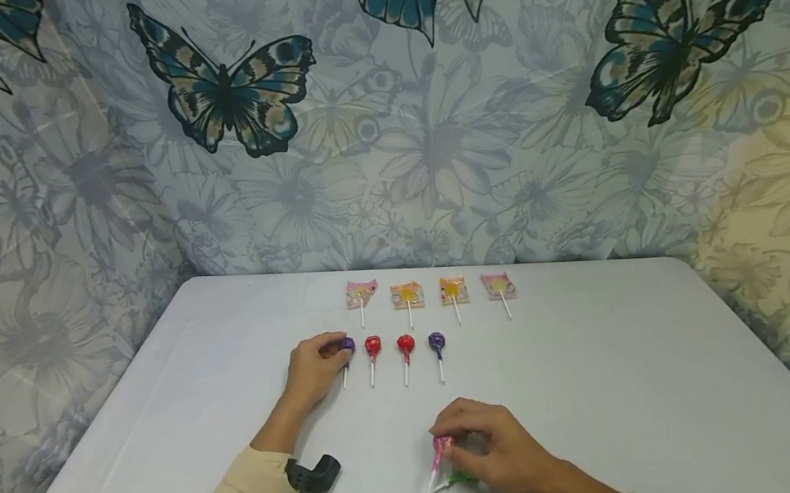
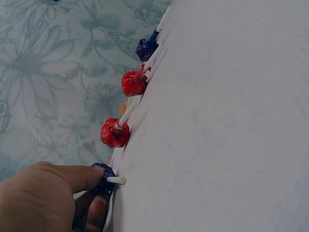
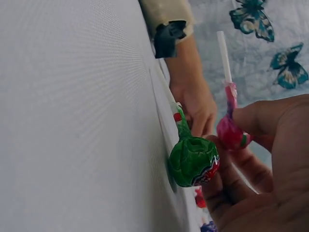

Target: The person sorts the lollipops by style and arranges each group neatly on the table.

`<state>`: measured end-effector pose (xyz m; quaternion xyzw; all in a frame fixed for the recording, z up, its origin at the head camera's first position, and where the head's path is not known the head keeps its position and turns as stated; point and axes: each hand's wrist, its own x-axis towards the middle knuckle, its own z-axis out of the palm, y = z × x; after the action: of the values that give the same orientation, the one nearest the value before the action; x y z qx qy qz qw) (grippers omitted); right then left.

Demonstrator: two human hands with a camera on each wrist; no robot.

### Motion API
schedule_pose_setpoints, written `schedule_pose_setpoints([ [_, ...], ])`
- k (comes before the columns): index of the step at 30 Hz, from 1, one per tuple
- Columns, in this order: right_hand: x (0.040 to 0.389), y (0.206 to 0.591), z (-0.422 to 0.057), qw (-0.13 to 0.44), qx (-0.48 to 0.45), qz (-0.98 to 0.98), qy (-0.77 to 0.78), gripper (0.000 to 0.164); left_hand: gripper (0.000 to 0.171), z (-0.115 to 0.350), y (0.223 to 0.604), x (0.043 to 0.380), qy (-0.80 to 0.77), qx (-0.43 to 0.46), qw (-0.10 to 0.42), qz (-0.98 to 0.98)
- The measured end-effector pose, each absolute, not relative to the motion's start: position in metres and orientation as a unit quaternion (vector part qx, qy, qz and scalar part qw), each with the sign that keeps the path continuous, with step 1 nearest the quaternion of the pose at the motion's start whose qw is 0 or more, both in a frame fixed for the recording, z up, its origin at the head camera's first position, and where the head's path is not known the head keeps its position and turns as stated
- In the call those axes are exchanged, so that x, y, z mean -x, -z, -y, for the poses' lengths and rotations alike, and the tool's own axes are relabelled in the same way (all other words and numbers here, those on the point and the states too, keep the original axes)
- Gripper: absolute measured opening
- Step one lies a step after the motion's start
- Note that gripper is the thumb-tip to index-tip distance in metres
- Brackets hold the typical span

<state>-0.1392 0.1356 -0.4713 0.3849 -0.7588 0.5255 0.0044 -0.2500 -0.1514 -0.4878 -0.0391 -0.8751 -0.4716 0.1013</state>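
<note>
At the left end of a row of lollipops, my left hand (image 1: 315, 369) pinches a purple lollipop (image 2: 102, 181) by its wrapped head, between thumb and fingers. Two red lollipops (image 1: 373, 345) and another purple lollipop (image 1: 437, 342) continue that row to the right, sticks pointing toward me. Nearer the front, my right hand (image 1: 496, 444) holds a pink lollipop (image 3: 232, 133) between thumb and fingertips, its stick sloping down to the left in the head view. Beside those fingers lies a green lollipop (image 3: 194, 162), partly hidden under the hand in the head view.
Behind the row, several flat lollipops in clear printed wrappers (image 1: 408, 296) form a second row near the far edge of the white table (image 1: 638, 356). A butterfly-patterned cloth (image 1: 428, 152) hangs behind and to the left. A black band (image 1: 312, 475) sits on the left sleeve.
</note>
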Motion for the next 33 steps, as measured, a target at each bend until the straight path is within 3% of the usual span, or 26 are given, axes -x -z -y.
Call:
schedule_pose_setpoints([
  [9, 0.139, 0.469, -0.133, 0.000, -0.372, 0.717, -0.590, 0.026, 0.028, 0.153, 0.487, 0.251, 0.468, 0.040, 0.100, 0.877],
  [33, 0.134, 0.438, -0.136, 0.107, -0.419, 0.658, -0.616, 0.043, 0.028, 0.151, 0.491, 0.251, 0.472, 0.041, 0.103, 0.875],
])
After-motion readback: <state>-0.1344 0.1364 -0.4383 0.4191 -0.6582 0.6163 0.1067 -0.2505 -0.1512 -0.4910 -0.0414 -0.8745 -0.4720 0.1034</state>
